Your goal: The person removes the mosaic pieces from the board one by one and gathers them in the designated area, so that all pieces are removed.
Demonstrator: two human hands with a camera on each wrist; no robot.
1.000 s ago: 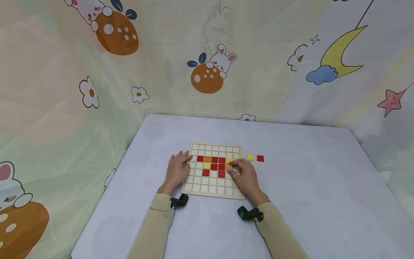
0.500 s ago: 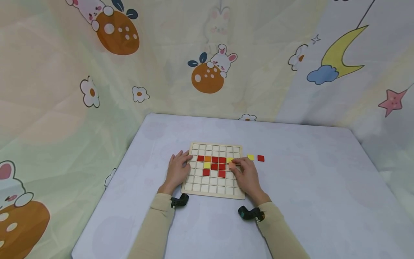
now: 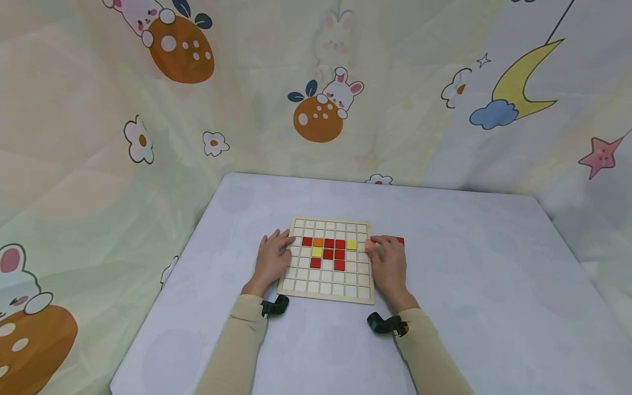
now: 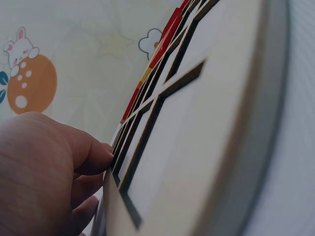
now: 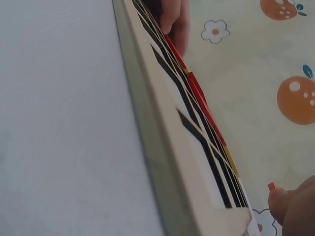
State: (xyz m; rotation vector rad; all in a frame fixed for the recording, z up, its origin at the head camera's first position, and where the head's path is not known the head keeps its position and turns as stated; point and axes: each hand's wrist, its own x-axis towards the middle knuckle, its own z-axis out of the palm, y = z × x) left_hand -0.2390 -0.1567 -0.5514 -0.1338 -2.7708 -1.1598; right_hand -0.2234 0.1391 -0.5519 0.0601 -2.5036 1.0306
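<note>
My right hand (image 3: pixel 390 266) pinches an orange square tile (image 3: pixel 370 246) between thumb and fingertips, by the right edge of a wooden grid board (image 3: pixel 326 299). The right wrist view shows the tile's edge (image 5: pixel 271 186) poking past my fingertips. On the board, several red tiles (image 3: pixel 328 254), an orange tile (image 3: pixel 318 242) and yellow tiles (image 3: pixel 351 244) sit in cells. My left hand (image 3: pixel 270 258) rests its fingertips on the board's left edge; in the left wrist view, my left fingers (image 4: pixel 93 157) touch that rim.
A loose red tile (image 3: pixel 401 240) lies on the white table (image 3: pixel 474 274), partly behind my right hand. The loose yellow tile seen earlier is hidden by that hand. A patterned cloth (image 3: pixel 395 126) hangs behind the table.
My right hand has lifted the orange tile out of its cell and carried it right, past the board's edge. That cell now shows white. My left hand stays in place.
</note>
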